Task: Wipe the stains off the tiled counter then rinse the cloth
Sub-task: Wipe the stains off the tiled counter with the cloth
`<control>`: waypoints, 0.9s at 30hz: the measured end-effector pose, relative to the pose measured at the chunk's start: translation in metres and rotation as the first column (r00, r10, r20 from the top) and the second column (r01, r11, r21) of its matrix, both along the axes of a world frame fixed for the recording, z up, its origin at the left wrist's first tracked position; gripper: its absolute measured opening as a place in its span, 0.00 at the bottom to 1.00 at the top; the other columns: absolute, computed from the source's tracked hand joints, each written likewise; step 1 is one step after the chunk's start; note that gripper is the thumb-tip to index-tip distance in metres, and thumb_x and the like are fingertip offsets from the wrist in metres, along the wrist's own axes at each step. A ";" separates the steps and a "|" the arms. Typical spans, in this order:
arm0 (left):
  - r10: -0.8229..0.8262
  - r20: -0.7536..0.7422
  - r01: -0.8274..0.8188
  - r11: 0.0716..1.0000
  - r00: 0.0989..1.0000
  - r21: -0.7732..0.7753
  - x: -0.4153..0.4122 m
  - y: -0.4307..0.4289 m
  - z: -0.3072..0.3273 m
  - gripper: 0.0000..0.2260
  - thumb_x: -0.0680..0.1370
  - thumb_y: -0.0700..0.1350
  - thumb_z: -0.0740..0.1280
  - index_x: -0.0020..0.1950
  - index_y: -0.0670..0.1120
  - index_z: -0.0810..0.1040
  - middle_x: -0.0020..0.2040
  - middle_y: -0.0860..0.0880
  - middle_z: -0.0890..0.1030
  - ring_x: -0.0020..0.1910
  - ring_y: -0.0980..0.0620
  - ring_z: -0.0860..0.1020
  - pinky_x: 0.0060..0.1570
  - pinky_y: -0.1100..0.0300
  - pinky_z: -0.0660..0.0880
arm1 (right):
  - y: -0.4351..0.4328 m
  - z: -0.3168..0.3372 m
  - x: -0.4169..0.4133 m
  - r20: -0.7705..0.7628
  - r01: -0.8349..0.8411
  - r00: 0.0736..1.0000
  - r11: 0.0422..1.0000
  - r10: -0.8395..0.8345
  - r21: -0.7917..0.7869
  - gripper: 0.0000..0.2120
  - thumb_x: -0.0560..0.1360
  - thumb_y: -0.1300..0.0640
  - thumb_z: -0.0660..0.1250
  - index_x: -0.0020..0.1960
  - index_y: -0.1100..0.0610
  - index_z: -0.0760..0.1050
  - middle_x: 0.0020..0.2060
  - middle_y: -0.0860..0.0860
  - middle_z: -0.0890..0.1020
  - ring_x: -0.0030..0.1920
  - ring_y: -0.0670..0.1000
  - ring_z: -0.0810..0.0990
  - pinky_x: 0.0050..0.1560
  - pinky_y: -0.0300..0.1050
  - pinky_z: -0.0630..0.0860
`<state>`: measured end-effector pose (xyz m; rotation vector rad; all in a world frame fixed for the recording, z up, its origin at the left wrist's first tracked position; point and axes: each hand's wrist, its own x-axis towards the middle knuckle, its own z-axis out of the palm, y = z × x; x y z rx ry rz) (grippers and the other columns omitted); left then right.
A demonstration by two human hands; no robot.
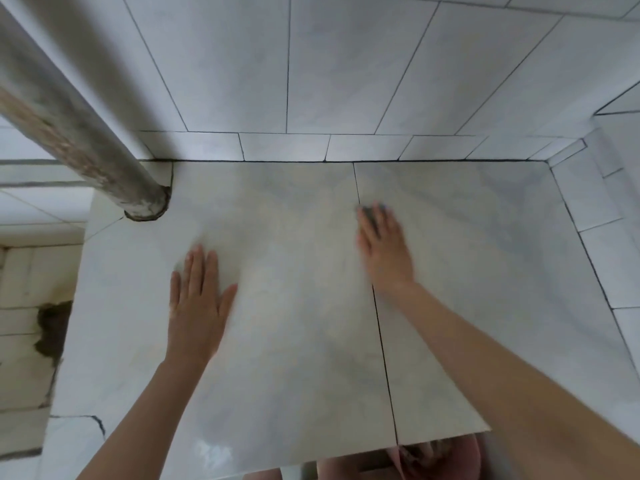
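Left hand [195, 299] flat, palm down, fingers straight, on the counter [294, 358]. Right hand [382, 247], blurred, fingers extended, presses a dark cloth [370, 212] that shows under its fingertips beside the tile joint. Pipe [86, 133] at far-left corner.

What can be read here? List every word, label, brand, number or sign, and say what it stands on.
None: no word, label, brand, number or sign shows anywhere in the head view.
The pale marble-look tiled counter, white wall tiles and grey stained pipe carry no print.
The small dark cloth under the right hand is motion-blurred; no label can be made out on it.
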<state>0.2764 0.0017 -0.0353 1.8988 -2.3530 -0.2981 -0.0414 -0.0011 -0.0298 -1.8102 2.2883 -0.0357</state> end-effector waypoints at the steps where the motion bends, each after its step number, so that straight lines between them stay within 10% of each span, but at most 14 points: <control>1: 0.001 0.006 -0.001 1.000 1.000 -0.004 0.000 0.001 0.000 0.30 0.79 0.58 0.46 0.75 0.41 0.57 0.76 0.41 0.58 0.75 0.46 0.55 0.72 0.49 0.51 | -0.014 0.001 -0.015 -0.005 0.074 0.997 0.997 -0.074 0.006 0.24 0.81 0.48 0.41 0.76 0.50 0.47 0.76 0.54 0.49 0.76 0.55 0.45 0.74 0.49 0.44; 6: 0.023 0.045 -0.021 0.999 0.999 -0.025 -0.004 0.002 -0.003 0.28 0.79 0.55 0.48 0.75 0.41 0.57 0.76 0.41 0.58 0.75 0.46 0.55 0.73 0.51 0.48 | -0.066 -0.002 -0.006 -0.003 0.305 0.952 0.952 -0.305 0.004 0.24 0.82 0.51 0.43 0.77 0.53 0.43 0.76 0.55 0.44 0.76 0.55 0.40 0.75 0.50 0.39; 11: 0.050 0.043 -0.049 0.998 0.998 -0.025 -0.006 0.003 -0.002 0.28 0.79 0.55 0.48 0.75 0.41 0.57 0.75 0.42 0.59 0.75 0.47 0.56 0.74 0.54 0.45 | -0.065 -0.009 0.103 0.050 -0.242 0.966 0.955 0.253 -0.173 0.23 0.79 0.52 0.48 0.70 0.56 0.67 0.68 0.58 0.71 0.71 0.60 0.65 0.71 0.52 0.62; 16: 0.063 0.044 -0.062 0.998 0.997 -0.029 -0.007 0.004 -0.001 0.28 0.79 0.56 0.47 0.76 0.42 0.56 0.76 0.43 0.56 0.76 0.49 0.54 0.74 0.53 0.46 | -0.054 -0.007 0.086 0.069 -0.466 0.879 0.881 0.472 -0.082 0.23 0.80 0.51 0.45 0.72 0.52 0.63 0.71 0.53 0.67 0.73 0.55 0.63 0.71 0.47 0.55; 21: 0.071 0.049 -0.070 0.997 0.996 -0.016 -0.007 0.004 -0.001 0.29 0.79 0.56 0.45 0.77 0.43 0.54 0.77 0.44 0.55 0.76 0.50 0.51 0.75 0.52 0.46 | -0.067 -0.004 -0.044 0.017 0.078 0.997 0.991 -0.077 -0.108 0.24 0.80 0.51 0.42 0.75 0.54 0.56 0.74 0.57 0.60 0.75 0.57 0.54 0.73 0.52 0.53; 27: 0.074 0.045 -0.073 0.997 0.996 -0.019 -0.008 0.004 -0.002 0.28 0.79 0.56 0.46 0.77 0.44 0.54 0.77 0.45 0.55 0.76 0.51 0.51 0.75 0.52 0.47 | -0.085 0.005 -0.100 0.080 0.553 0.832 0.831 -0.548 -0.057 0.24 0.82 0.54 0.43 0.77 0.54 0.46 0.76 0.56 0.48 0.76 0.56 0.44 0.75 0.52 0.43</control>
